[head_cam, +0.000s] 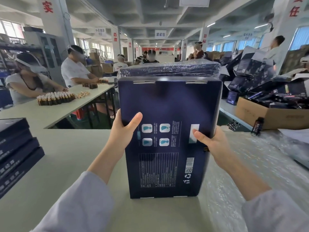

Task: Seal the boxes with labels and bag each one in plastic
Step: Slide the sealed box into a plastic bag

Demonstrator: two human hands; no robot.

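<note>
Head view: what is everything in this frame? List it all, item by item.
held box: one, dark blue, upright, centre of the table
wrapped box: one, dark blue under clear plastic, just behind the held box
box stack: several, dark blue, table's left edge
plastic sheeting: clear, table's right side
carton: one, brown, far right, holding dark items
small bottle: one, dark, beside the carton
amber bottles: many, brown, far left table
loose boxes: a heap, dark blue, right rear
table: one, pale grey-green
people: several, behind
left hand: grips the held box's left edge
right hand: grips its right edge
</note>
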